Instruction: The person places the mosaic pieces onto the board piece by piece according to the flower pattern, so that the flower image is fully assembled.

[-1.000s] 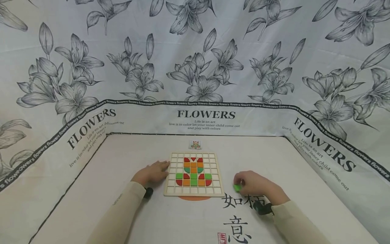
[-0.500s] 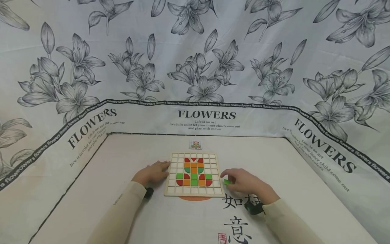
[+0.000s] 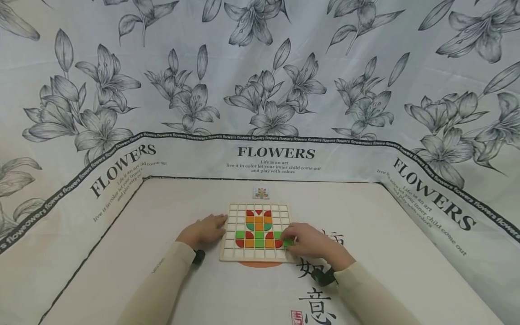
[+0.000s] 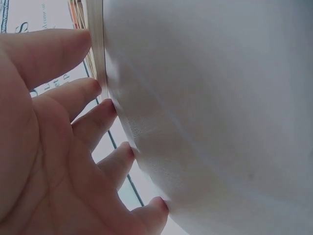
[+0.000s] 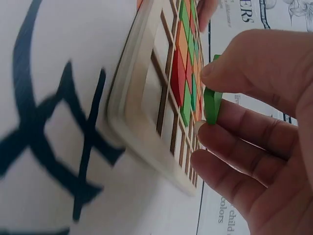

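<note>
A wooden grid board (image 3: 243,255) lies on the table, its middle squares filled with red, orange, green and teal tiles. My left hand (image 3: 204,231) rests at the board's left side; in the left wrist view its fingers (image 4: 100,120) are spread, with the thumb and index tips against the wooden edge. My right hand (image 3: 308,241) is over the board's right edge, pinching a green tile (image 5: 213,103) between thumb and fingers. In the head view that tile overlaps the squares just right of the red corner piece (image 3: 278,243).
A small picture card (image 3: 261,193) with a similar coloured pattern lies behind the board. Black characters (image 3: 316,302) and an orange round print (image 3: 260,264) mark the tablecloth. A flower-printed curtain (image 3: 276,90) encloses the table on the back and sides.
My right hand has moved left with the green tile, from the cloth beside the board to over the board's right edge. The left hand and the board have stayed in place.
</note>
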`<state>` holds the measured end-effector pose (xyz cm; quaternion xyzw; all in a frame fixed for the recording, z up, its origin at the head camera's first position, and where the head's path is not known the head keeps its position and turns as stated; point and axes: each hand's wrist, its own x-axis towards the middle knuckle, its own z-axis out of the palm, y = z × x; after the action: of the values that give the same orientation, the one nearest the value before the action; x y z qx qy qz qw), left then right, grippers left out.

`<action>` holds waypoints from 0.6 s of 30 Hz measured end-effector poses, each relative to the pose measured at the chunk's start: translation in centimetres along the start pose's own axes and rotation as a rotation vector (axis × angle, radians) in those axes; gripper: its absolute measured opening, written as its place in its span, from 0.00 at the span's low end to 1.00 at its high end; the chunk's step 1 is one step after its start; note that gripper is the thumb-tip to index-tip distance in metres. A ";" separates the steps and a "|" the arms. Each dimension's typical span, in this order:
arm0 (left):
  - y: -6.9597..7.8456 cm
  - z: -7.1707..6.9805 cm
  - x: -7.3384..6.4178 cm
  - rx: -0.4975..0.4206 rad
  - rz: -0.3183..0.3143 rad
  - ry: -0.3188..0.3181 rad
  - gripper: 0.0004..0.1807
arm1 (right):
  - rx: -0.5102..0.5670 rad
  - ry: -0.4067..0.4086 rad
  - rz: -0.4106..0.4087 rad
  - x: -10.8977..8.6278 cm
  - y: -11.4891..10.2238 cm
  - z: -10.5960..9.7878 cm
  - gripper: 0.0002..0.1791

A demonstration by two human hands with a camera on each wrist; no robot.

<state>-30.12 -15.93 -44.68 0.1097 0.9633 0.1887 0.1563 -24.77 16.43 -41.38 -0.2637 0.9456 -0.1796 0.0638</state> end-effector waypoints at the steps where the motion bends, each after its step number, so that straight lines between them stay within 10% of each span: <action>1: 0.0 0.0 0.0 0.000 0.000 0.001 0.31 | 0.001 -0.002 -0.003 0.2 -0.2 0.1 0.13; 18: -0.1 0.0 0.0 -0.006 0.000 -0.009 0.31 | -0.005 -0.057 -0.126 2.0 -3.1 2.0 0.08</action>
<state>-30.18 -16.05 -44.72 0.1101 0.9620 0.1910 0.1609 -24.60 12.33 -42.13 -0.3278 0.9254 -0.1734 0.0787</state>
